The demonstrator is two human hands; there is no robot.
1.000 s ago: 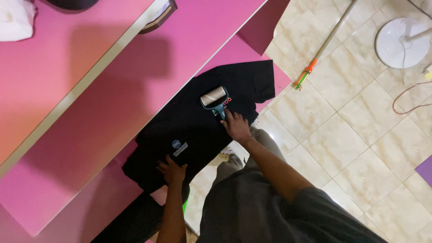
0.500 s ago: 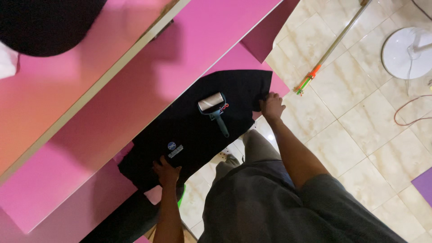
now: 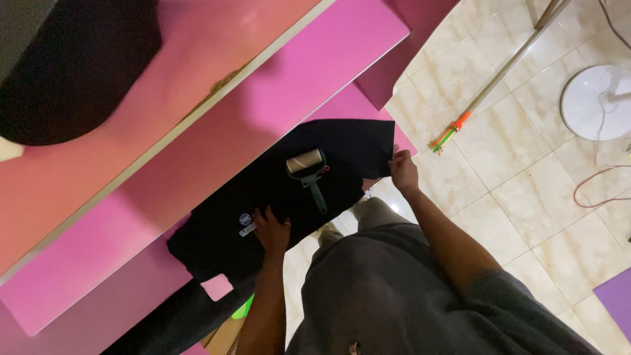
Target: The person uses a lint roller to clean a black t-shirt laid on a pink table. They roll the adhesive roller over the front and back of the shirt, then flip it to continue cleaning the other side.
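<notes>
The black t-shirt (image 3: 296,190) lies flat on the pink bench (image 3: 131,217) — left hand (image 3: 272,230) pressing it open-palmed, right hand (image 3: 403,171) pinching its edge beyond the lint roller (image 3: 307,172) resting between them — apparently smoothing it, wanting an even pull.

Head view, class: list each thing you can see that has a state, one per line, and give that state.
Black shirt: spread flat on the pink table.
Lint roller: lying on the shirt, no hand on it.
Left hand: pressed flat on the shirt.
Right hand: gripping the shirt's edge.
Broom: lying on the floor.
</notes>
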